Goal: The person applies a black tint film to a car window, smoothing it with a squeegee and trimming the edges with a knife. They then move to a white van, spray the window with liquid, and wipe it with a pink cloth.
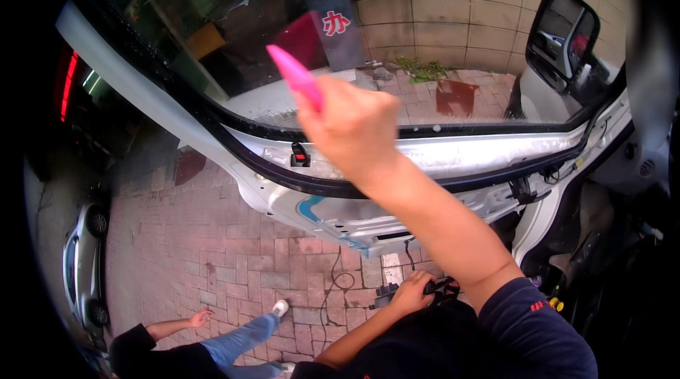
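My right hand, slightly blurred, is closed around a pink scraper with a pointed end that angles up and to the left. It is in front of the window glass of an open white vehicle door; whether the scraper touches the glass I cannot tell. Water drops show along the lower glass. Low in the view, close to my body, my left hand has its fingers curled at a black object with straps, which I cannot identify. Another dark block-shaped part sits just left of that hand.
The door's inner metal frame is bare, with a black latch piece. A side mirror stands at the far right. A thin black cable loops over brick paving. Another person stands lower left; a parked car is beyond.
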### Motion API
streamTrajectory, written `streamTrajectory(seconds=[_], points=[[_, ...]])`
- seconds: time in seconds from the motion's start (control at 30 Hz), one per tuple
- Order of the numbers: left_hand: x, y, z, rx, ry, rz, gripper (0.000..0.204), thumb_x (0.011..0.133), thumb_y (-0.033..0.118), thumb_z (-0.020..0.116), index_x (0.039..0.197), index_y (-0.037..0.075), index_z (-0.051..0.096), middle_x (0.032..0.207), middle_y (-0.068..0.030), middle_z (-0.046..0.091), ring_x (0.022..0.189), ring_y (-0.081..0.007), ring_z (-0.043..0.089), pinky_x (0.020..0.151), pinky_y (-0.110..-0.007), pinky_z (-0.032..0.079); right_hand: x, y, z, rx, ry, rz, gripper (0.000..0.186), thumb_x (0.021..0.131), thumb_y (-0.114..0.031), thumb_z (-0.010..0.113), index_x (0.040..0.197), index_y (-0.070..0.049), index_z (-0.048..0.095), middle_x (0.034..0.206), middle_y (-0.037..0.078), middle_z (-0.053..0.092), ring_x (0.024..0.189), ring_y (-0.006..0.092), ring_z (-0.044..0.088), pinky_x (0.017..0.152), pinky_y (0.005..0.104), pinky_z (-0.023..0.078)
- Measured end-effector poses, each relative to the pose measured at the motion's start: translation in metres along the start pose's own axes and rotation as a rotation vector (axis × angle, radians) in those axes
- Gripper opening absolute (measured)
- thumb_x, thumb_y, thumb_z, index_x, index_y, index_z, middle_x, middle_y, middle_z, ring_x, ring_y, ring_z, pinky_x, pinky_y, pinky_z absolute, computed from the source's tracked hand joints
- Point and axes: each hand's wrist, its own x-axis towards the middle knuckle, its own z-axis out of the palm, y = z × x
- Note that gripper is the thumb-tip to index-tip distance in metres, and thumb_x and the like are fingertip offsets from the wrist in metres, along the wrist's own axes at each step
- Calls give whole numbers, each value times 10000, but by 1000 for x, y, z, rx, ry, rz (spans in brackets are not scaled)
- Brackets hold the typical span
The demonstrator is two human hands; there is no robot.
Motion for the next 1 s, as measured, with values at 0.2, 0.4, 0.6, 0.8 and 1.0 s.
streamTrajectory(seconds=[0.2,0.4,0.6,0.8,1.0], points=[[-4,-47,0,-94,31,-101,643,874,220,704,1460,80,480,1473,-188,514,1352,-375,484,1104,-445,422,7,-52,69,87,-14,-62,154,763,-123,693,744,-94,543,623,64,611,522,231,667,449,353,503],[45,38,-67,-561,-21,-190,546,1051,277,581,1533,87,408,1555,-103,419,1446,-251,377,1183,-403,334,18,-49,57,152,-137,-16,154,752,-142,672,750,-59,542,617,60,590,514,208,660,459,334,510],[9,-57,-11,-378,250,-487,752,903,278,721,1516,22,368,1459,-201,471,1384,-374,439,1103,-454,426,9,48,-133,460,-506,-111,264,712,-244,769,792,-43,618,669,33,612,491,191,633,450,324,499],[50,-2,-42,55,222,-557,1217,741,267,794,1581,-73,-19,1437,-411,431,1161,-572,561,971,-547,492,-30,205,-391,-203,-426,333,467,828,-297,876,1097,40,696,919,74,721,818,158,672,748,276,520],[30,-5,-26,267,357,-398,913,738,289,783,1497,-8,372,1294,-314,583,1252,-533,509,1107,-536,396,-16,258,-419,-287,-642,175,335,833,-215,852,958,47,683,818,86,672,699,189,625,635,277,452]])
